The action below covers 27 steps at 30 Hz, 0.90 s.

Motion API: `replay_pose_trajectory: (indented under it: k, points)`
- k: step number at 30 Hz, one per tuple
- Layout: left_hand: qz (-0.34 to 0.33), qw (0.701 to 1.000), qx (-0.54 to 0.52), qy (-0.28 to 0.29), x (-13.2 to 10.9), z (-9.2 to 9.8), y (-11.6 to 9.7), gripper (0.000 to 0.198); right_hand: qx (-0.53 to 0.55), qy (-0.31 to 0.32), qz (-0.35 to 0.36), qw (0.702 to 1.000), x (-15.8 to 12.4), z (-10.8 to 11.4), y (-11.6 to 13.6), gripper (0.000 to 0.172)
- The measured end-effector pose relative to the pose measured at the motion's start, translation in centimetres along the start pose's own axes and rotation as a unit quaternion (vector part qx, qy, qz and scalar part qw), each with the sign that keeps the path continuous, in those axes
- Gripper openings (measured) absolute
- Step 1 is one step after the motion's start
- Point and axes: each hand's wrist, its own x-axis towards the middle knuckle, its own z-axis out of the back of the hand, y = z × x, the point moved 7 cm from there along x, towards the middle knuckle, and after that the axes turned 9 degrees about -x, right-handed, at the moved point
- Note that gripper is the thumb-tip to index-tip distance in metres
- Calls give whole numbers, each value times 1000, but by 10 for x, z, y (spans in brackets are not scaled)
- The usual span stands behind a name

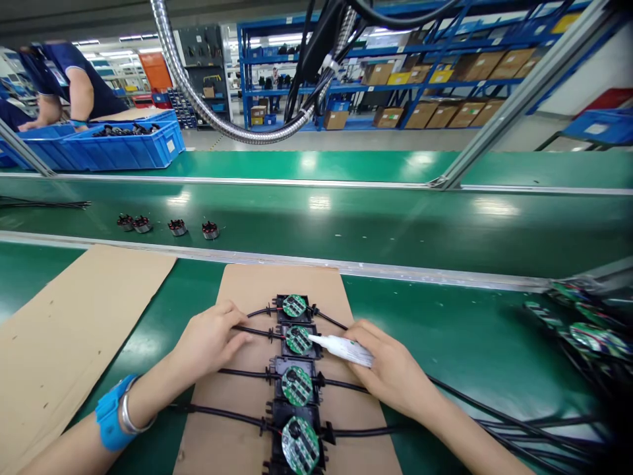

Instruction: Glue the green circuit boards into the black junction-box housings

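Several black housings with round green circuit boards lie in a column on a cardboard sheet [247,284], each with black cables running left and right. My right hand [390,369] is closed round a white glue tube [341,348] whose nozzle touches the second board [299,339]. My left hand [210,340] rests fingers-down on the black cable [257,332] left of that board, pressing it to the cardboard. The nearest board [300,445] is largest in view.
A second cardboard sheet [64,330] lies at the left. Several small round parts [175,227] sit on the green conveyor belt [346,224]. More green boards [588,333] are piled at the right. Blue bins [123,145] and another person's arm [79,92] are far left.
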Motion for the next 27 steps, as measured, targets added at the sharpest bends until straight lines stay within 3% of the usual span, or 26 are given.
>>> replay_pose_trajectory:
  k: [2, 4, 6, 8, 10, 14, 19, 23, 27]
  points:
    - [5, 995, -102, -2, -4, -2, -13, 20, 22, -8, -2, 1000, -3, 9, 14, 16]
    - [22, 964, -262, 34, -7, -18, -31, 27, 47, -26, 15, 998, -5, 16, 35, 25]
    - [34, 895, -441, 67, -8, -37, -53, 41, 69, -69, 46, 994, -7, 22, 58, 36]
    - [33, 821, -567, 55, -6, -47, -71, 46, 95, -116, 59, 987, -10, 27, 73, 43]
    - [34, 788, -615, 14, -2, -45, -80, 46, 146, -122, 32, 981, -12, 26, 76, 45]
    - [45, 788, -612, -44, -1, -30, -82, 47, 211, -41, -33, 976, -16, 21, 71, 23]
    - [20, 774, -633, -23, -3, -34, -90, 46, 206, -101, -10, 973, -21, 37, 85, 29]
    - [12, 760, -650, -6, 0, -47, -92, 46, 205, -105, 12, 973, -18, 37, 97, 30]
    - [24, 743, -668, 2, 4, -48, -87, 46, 165, -112, 43, 979, -15, 49, 97, 32]
